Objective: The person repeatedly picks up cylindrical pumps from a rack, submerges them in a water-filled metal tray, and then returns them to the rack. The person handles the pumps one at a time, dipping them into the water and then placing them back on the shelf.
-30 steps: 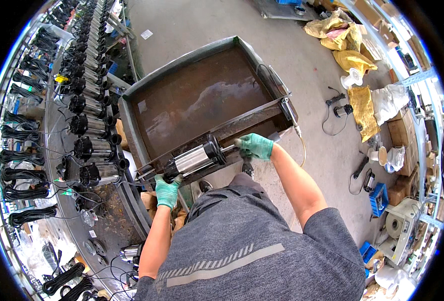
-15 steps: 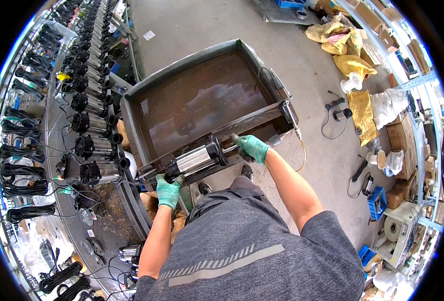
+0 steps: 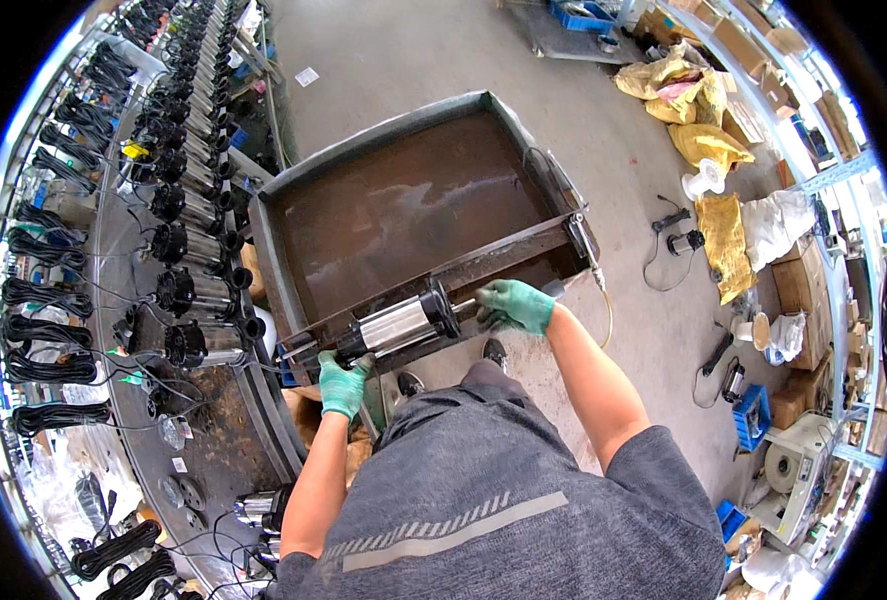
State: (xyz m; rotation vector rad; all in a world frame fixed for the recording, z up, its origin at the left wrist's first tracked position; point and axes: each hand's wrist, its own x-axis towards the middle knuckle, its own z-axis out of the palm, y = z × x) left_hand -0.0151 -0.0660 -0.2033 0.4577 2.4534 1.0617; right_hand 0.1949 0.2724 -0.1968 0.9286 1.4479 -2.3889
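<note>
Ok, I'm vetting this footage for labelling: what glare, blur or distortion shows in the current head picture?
Head view: pale reflections streak the inside of the grey rectangular metal tank; highlights gleam along the silver-and-black metal cylinder; fingers of the green-gloved right hand look slightly blurred; fisheye distortion bows the pale-blue metal shelving, and black fills the corners.

Around the tank [image 3: 393,138]: has a pump [image 3: 398,325] along the near edge; to its left, a workbench [image 3: 228,420] bearing a row of pumps [image 3: 206,292]; to its right, sacks [image 3: 708,146] and, nearer, a crate [image 3: 753,440].
</note>
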